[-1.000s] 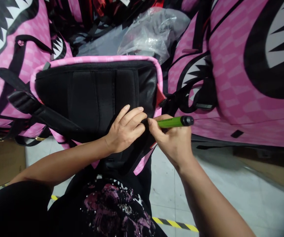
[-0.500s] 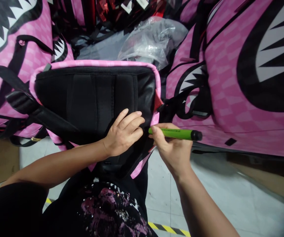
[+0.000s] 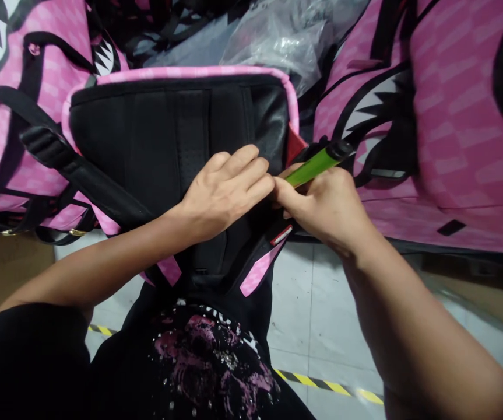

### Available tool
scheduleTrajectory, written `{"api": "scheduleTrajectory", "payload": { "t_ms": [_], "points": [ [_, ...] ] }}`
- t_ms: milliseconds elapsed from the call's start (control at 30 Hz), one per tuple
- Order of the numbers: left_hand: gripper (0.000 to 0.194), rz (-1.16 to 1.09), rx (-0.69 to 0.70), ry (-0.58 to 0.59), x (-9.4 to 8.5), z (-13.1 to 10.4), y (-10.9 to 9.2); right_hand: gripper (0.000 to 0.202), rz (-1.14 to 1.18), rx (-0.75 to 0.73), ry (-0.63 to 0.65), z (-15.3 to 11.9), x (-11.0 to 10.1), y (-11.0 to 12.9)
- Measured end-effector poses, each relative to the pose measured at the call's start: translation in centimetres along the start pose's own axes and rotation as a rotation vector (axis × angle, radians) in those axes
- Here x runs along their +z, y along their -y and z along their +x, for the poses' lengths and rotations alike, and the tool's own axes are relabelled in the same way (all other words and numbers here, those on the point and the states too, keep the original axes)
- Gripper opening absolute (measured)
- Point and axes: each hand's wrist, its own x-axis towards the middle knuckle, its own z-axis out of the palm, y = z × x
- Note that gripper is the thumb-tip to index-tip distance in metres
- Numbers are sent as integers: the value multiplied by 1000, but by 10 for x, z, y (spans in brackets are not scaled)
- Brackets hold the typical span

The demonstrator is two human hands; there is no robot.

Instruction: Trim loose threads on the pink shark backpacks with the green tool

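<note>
A pink-trimmed backpack [image 3: 150, 125] lies with its black back panel up, in front of my body. My left hand [image 3: 229, 189] rests on the panel near its right edge, fingers curled and closed on the backpack's fabric; their tips are hidden. Close beside it, my right hand [image 3: 325, 198] grips a green marker pen [image 3: 315, 165] with a black end. The pen tilts up to the right, and its lower tip is hidden behind my thumb. A red tab [image 3: 295, 146] sticks out at the backpack's right edge. Below my right hand is a red label [image 3: 281, 235] on a strap.
Pink backpacks with shark-mouth prints stand at the left [image 3: 54, 116] and the right [image 3: 452, 111]. A clear plastic bag [image 3: 277, 44] lies behind. Cardboard [image 3: 10, 274] shows at the left. Yellow-black tape [image 3: 316, 382] crosses the tiled floor.
The view has shifted, and the backpack sits higher in it. My right hand has turned, swinging the marker pen from nearly level to tilted upward. My two hands are closer together.
</note>
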Motion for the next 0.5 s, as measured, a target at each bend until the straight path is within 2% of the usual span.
{"api": "scheduleTrajectory", "payload": {
  "t_ms": [167,500],
  "points": [
    [24,79,16,-176,7,-10,-7,30,-26,-50,36,-4,0,8],
    [19,129,-29,-240,8,-12,-11,29,-114,-132,76,3,-2,5]
  ]
}}
